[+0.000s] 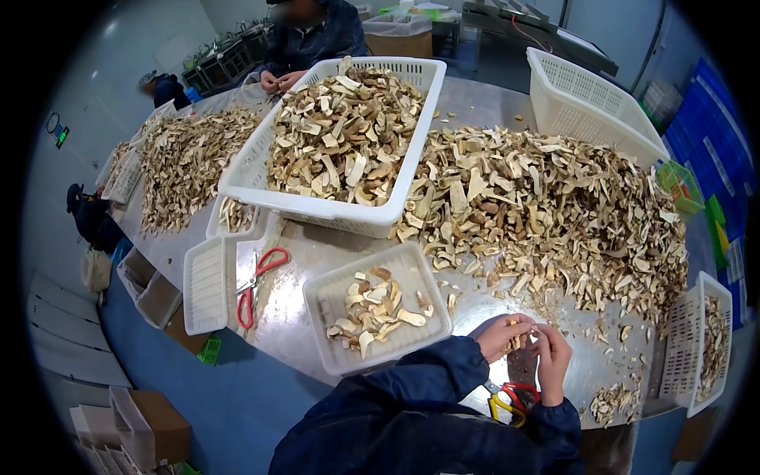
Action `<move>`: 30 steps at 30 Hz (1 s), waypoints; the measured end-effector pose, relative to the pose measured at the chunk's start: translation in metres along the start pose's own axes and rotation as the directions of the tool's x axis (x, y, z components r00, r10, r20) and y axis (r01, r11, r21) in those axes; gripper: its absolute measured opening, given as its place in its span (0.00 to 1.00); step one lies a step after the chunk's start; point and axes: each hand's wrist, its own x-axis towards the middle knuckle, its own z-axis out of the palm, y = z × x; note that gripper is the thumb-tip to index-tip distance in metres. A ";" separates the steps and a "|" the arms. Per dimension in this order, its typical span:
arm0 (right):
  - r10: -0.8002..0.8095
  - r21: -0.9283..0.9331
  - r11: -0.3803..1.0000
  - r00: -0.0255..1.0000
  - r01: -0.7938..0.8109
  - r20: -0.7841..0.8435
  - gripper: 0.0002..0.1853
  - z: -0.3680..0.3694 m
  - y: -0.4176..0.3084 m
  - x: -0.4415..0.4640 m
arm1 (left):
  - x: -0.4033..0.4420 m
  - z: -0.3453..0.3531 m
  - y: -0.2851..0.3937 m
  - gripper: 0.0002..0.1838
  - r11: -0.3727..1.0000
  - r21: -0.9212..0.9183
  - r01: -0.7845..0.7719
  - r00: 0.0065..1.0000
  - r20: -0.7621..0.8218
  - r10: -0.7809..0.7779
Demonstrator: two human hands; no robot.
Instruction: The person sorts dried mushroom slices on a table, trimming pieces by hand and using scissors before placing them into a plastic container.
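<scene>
Above the metal table (273, 313), my left hand (504, 336) is closed on several pale brown dried mushroom slices. The fingertips of my right hand (552, 352) meet it and pinch something small and pale that I cannot make out. Under my wrists lie scissors (511, 400) with red and yellow handles, partly hidden by my right sleeve. To the left of my hands, a shallow white tray (324, 297) holds some mushroom slices (380, 305). Behind my hands spreads a large heap of slices (546, 214). A small pile (613, 404) lies to the right.
A big white basket (317, 204) full of slices stands at the centre. Red-handled scissors (257, 285) lie beside a small white tray (206, 285). More baskets stand at the back right (590, 95) and right edge (685, 348). Another person's hands (281, 81) are behind the big basket.
</scene>
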 end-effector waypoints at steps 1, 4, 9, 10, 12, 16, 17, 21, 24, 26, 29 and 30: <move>0.064 0.025 0.998 0.998 -0.064 0.009 0.06 -0.002 0.004 -0.001 | -0.001 0.003 0.002 0.07 1.000 0.003 0.003 1.000 -0.014 -0.003; 0.235 0.122 0.962 0.968 -0.245 0.092 0.07 -0.015 0.016 0.001 | 0.000 0.002 0.000 0.08 0.999 0.031 -0.007 1.000 -0.016 0.007; 0.272 0.217 0.927 0.946 -0.306 0.175 0.07 -0.015 0.019 -0.002 | -0.003 0.007 0.002 0.09 0.997 0.083 0.002 1.000 0.013 -0.003; 0.265 0.225 0.925 0.945 -0.305 0.191 0.07 -0.015 0.018 -0.003 | -0.005 0.009 0.004 0.09 0.993 0.117 -0.003 1.000 0.023 0.000; 0.283 0.203 0.925 0.940 -0.320 0.190 0.08 -0.015 0.017 -0.002 | -0.005 0.010 0.004 0.10 0.986 0.163 -0.020 0.999 0.030 0.016; 0.326 0.264 0.889 0.923 -0.373 0.203 0.08 -0.014 0.011 -0.003 | -0.005 0.011 0.004 0.10 0.981 0.186 -0.056 0.998 0.021 0.053; 0.324 0.269 0.888 0.923 -0.372 0.208 0.08 -0.014 0.011 -0.002 | -0.005 0.011 0.004 0.10 0.980 0.187 -0.062 0.998 0.020 0.059; 0.295 0.257 0.902 0.930 -0.346 0.217 0.09 -0.011 0.012 0.002 | 0.000 0.005 0.001 0.10 0.959 0.278 -0.055 0.998 0.011 0.054; 0.237 0.127 0.956 0.953 -0.263 0.190 0.10 -0.015 0.020 0.001 | -0.003 0.006 0.004 0.13 0.960 0.281 -0.015 0.996 -0.080 0.039; 0.268 0.182 0.935 0.943 -0.304 0.200 0.10 -0.016 0.012 0.003 | -0.004 0.008 0.006 0.12 0.975 0.220 -0.026 0.996 -0.079 0.044; 0.325 0.224 0.911 0.937 -0.347 0.131 0.10 -0.028 0.014 0.005 | -0.006 0.008 0.008 0.10 0.999 0.044 -0.017 0.993 -0.115 0.022; 0.350 0.190 0.919 0.937 -0.345 0.005 0.11 -0.040 0.024 0.008 | -0.001 -0.001 0.003 0.08 0.985 -0.166 -0.044 0.991 -0.130 0.022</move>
